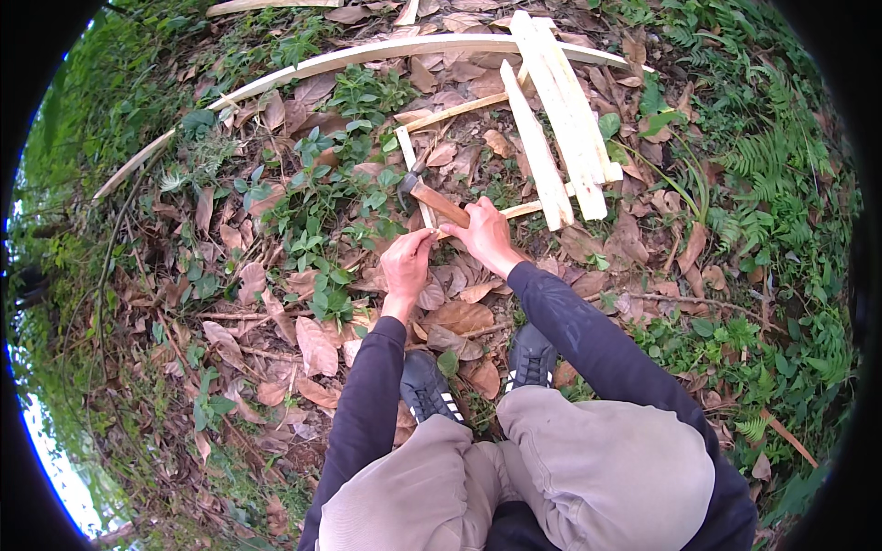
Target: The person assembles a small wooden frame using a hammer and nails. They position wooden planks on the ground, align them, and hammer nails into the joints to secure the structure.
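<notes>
My right hand (pixel 484 237) is closed around the wooden handle of a hammer (pixel 439 202), whose dark metal head points to the upper left. Just left of it, my left hand (pixel 407 262) pinches its thumb and fingers together at the near left corner of a wooden frame. Whatever sits in that pinch is too small to make out. The frame has a short left strip (pixel 405 145), a far strip (pixel 455 112) and a near strip (pixel 524 209). Several pale slats (pixel 537 151) lie across its right side.
A long, pale wooden strip (pixel 367 55) lies beyond the frame, looking curved. Brown dry leaves (pixel 317 347) and green plants (pixel 335 207) cover the ground. A thin stick (pixel 684 298) lies to the right. My shoes (pixel 427 386) are close below my hands.
</notes>
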{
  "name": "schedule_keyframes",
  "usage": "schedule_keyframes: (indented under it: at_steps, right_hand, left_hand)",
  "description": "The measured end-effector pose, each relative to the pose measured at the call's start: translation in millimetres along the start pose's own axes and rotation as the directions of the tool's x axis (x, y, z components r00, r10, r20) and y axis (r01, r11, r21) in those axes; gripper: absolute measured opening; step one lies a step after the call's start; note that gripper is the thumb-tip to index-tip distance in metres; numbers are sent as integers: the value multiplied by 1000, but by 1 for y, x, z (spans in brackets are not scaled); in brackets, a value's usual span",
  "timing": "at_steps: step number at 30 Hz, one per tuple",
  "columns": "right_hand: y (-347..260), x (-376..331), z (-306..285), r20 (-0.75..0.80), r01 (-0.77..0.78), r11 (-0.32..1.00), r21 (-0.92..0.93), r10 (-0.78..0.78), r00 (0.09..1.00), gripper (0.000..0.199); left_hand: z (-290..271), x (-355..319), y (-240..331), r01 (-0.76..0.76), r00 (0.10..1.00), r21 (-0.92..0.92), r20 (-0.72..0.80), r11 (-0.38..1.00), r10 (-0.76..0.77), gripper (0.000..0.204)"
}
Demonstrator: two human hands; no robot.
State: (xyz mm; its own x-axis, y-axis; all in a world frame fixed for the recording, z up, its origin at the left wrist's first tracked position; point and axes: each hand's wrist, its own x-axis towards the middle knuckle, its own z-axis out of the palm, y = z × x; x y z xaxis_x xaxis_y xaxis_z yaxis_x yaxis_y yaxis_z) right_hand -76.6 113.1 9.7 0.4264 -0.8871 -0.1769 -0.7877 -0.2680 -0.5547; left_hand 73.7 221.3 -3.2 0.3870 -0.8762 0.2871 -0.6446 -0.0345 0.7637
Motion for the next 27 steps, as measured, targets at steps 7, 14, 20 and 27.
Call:
schedule_keyframes:
  at_steps: [7, 14, 20, 27]
  right_hand:
    - [-1, -1, -5, 51, -12, 1000, -23, 13, 999, 60]
    - [1, -2, -5, 42, -24, 1000, -15, 24, 999, 59]
    - [-1, -1, -5, 14, 20, 996, 86, -21, 1000, 54]
    - [11, -17, -20, -242, 126, 953, 277, -58, 969, 33]
  left_hand:
    - [1, 2, 8, 71, 997, -18, 5, 997, -71, 11]
    - [1, 2, 9, 51, 999, -19, 17, 999, -50, 11]
    - [0, 2, 1, -24, 1000, 41, 2, 999, 24, 13]
    - [6, 4, 5, -50, 998, 18, -44, 999, 51, 11]
